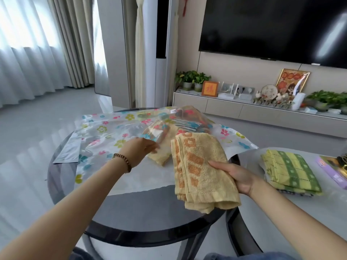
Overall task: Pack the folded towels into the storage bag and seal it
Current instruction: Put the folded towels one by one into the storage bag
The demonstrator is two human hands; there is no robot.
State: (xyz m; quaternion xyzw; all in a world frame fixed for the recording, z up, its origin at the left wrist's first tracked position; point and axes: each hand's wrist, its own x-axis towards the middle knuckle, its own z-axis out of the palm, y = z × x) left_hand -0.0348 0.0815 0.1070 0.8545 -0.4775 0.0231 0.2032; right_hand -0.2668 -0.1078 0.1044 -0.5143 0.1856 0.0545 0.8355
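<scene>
My right hand (238, 177) grips a folded yellow towel (202, 169) just before the flowered storage bag (105, 132) on the round table (150, 212). My left hand (139, 151) seems to pinch the bag's open edge, though the fingers are blurred.

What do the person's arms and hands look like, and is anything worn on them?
No sleeves are in view on either arm. The left hand has a bracelet of round brown beads on its wrist. The right hand has nothing on its wrist. No gloves or rings show on either hand.
</scene>
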